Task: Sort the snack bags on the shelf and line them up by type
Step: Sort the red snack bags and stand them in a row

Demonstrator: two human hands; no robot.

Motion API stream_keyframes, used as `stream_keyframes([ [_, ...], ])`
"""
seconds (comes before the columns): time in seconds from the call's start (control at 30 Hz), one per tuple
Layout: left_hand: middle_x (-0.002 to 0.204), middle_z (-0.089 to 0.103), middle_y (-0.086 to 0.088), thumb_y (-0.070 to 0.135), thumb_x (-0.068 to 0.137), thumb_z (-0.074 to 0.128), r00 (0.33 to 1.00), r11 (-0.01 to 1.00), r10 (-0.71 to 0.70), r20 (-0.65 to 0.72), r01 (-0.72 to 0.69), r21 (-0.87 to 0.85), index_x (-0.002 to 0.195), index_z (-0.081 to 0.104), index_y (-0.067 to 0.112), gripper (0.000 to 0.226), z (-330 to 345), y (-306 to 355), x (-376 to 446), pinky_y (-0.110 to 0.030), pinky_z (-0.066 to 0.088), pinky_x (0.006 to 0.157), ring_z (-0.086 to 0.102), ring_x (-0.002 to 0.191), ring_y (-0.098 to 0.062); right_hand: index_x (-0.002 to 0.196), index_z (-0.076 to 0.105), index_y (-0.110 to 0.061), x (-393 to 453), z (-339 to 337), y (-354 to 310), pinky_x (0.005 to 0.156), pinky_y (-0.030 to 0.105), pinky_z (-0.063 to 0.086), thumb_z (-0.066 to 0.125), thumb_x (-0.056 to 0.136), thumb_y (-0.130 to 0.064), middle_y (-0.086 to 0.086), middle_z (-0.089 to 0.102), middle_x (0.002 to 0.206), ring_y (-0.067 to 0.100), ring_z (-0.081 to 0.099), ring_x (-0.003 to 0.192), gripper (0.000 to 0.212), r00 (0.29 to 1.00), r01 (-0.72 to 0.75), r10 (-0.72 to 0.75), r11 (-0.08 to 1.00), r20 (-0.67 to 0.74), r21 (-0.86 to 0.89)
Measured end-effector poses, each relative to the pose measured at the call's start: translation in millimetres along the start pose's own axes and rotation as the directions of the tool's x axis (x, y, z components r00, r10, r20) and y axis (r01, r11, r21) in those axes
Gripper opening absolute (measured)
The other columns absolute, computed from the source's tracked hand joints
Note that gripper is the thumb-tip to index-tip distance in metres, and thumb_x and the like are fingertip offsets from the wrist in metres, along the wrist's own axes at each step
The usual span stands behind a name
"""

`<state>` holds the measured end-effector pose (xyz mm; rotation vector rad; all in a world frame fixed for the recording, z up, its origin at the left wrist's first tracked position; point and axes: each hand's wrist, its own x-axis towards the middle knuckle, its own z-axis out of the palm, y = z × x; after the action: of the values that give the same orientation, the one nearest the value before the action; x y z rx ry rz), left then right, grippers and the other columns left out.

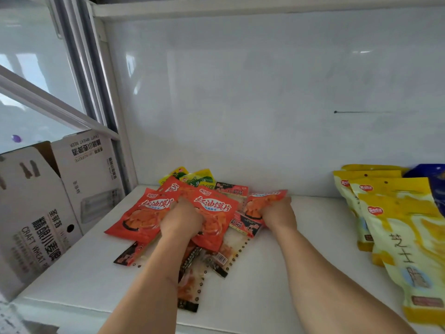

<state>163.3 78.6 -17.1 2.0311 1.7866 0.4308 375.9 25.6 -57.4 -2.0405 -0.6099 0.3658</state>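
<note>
Shelf: a white shelf (277, 273) with a white back wall; snack bags lie on it in a mixed heap at centre-left and a tidy row at far right.
Mixed heap: red bags on top, yellow-green bags (199, 177) behind by the wall, dark strip packs (190, 283) beneath, trailing toward the person.
Left hand: the left hand (180, 219) is curled down onto two red bags (142, 213) at the heap's centre, fingers gripping where they overlap.
Right hand: the right hand (279, 213) is closed round the lower end of a third red bag (263, 201) at the heap's right edge.
Key relation: the third red bag lies just right of the two under the left hand, a dark pack (243, 224) partly between them; all three are the same type, long axes running roughly front to back, tops toward the wall.
Nearer hand: each hand already sits on its own bag, so neither needs to reach.
Likely step: gathering the red bags together, judged from the matching grips.
Yellow row: large yellow bags (404, 227) overlap in a line at far right, well apart from both hands; a blue bag (431, 174) sits behind them.
Left of shelf: a printed cardboard box (43, 213) stands beside the frame.
</note>
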Motion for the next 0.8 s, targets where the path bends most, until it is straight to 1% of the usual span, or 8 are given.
stream_keyframes([
  [0.07, 0.145, 0.048, -0.015, 0.028, 0.091, 0.061, 1.0, 0.999, 0.017, -0.022, -0.018, -0.044, 0.149, 0.032, 0.009, 0.068, -3, -1, 0, -0.047, 0.05, 0.098, 0.055, 0.125, -0.036, 0.128, 0.036, -0.003, -2, -5, -1, 0.08, 0.036, 0.051, 0.073, 0.082, -0.021, 0.01, 0.064, 0.109, 0.032, 0.065, 0.106, 0.062, 0.999, -0.044, 0.042, 0.995, 0.018, 0.087],
  [0.13, 0.143, 0.051, -0.015, 0.025, 0.09, 0.061, 0.998, 0.995, 0.044, -0.037, -0.047, -0.085, 0.149, 0.032, 0.01, 0.068, -5, -1, -1, -0.047, 0.049, 0.099, 0.055, 0.124, -0.036, 0.123, 0.045, -0.003, -4, -9, 0, 0.086, 0.043, 0.056, 0.076, 0.078, -0.016, 0.008, 0.065, 0.109, 0.032, 0.066, 0.103, 0.056, 0.997, -0.07, 0.063, 0.98, 0.045, 0.186],
  [0.23, 0.136, 0.057, -0.015, 0.025, 0.09, 0.063, 0.996, 0.985, 0.079, -0.028, -0.082, -0.151, 0.144, 0.038, 0.008, 0.062, -10, 0, -2, -0.044, 0.048, 0.094, 0.057, 0.121, -0.036, 0.087, 0.073, -0.015, -9, -15, 3, 0.083, 0.043, 0.058, 0.074, 0.078, -0.012, 0.004, 0.075, 0.094, 0.025, 0.07, 0.088, 0.009, 0.989, 0.021, -0.053, 0.975, 0.14, 0.223],
  [0.3, 0.128, 0.062, -0.014, 0.027, 0.087, 0.067, 0.995, 0.975, 0.097, 0.002, -0.095, -0.202, 0.135, 0.046, 0.008, 0.056, -12, 0, -3, -0.042, 0.05, 0.092, 0.06, 0.114, -0.036, 0.073, 0.072, -0.019, -14, -19, 4, 0.085, 0.045, 0.058, 0.071, 0.083, -0.011, 0.007, 0.076, 0.091, 0.028, 0.071, 0.086, 0.012, 0.986, 0.051, -0.088, 0.967, 0.139, 0.25],
  [0.43, 0.11, 0.066, -0.007, 0.025, 0.086, 0.068, 0.991, 0.928, 0.128, 0.032, -0.108, -0.357, 0.122, 0.051, 0.014, 0.041, -10, 1, -6, -0.043, 0.055, 0.089, 0.065, 0.1, -0.033, 0.08, 0.064, -0.021, -20, -29, 10, 0.083, 0.042, 0.058, 0.067, 0.089, -0.008, 0.01, 0.074, 0.096, 0.028, 0.072, 0.085, 0.016, 0.992, 0.038, -0.075, 0.943, 0.099, 0.33],
  [0.6, 0.097, 0.067, -0.004, 0.021, 0.087, 0.069, 0.985, 0.858, 0.168, 0.027, -0.133, -0.497, 0.11, 0.054, 0.01, 0.03, 0, 16, -12, -0.044, 0.056, 0.086, 0.067, 0.091, -0.031, 0.095, 0.072, -0.006, -20, -54, 23, 0.078, 0.039, 0.057, 0.072, 0.08, 0.0, 0.015, 0.074, 0.092, 0.03, 0.072, 0.081, 0.016, 0.999, 0.023, -0.034, 0.915, 0.021, 0.403],
  [0.67, 0.099, 0.069, -0.004, 0.022, 0.087, 0.069, 0.976, 0.842, 0.216, 0.032, -0.17, -0.513, 0.11, 0.057, 0.011, 0.029, 5, 27, -16, -0.043, 0.056, 0.085, 0.066, 0.09, -0.029, 0.097, 0.072, -0.007, -17, -67, 30, 0.08, 0.037, 0.056, 0.075, 0.08, -0.004, 0.012, 0.074, 0.093, 0.028, 0.072, 0.082, 0.017, 0.999, 0.046, -0.043, 0.91, -0.017, 0.413],
  [0.8, 0.097, 0.071, -0.001, 0.022, 0.084, 0.07, 0.957, 0.81, 0.287, 0.044, -0.218, -0.544, 0.111, 0.063, 0.013, 0.029, 20, 52, -25, -0.031, 0.047, 0.068, 0.064, 0.083, -0.02, 0.091, 0.071, -0.021, -4, -89, 39, 0.086, 0.04, 0.057, 0.076, 0.084, -0.026, 0.001, 0.076, 0.092, 0.02, 0.072, 0.084, 0.009, 0.996, 0.087, -0.062, 0.894, -0.069, 0.44],
])
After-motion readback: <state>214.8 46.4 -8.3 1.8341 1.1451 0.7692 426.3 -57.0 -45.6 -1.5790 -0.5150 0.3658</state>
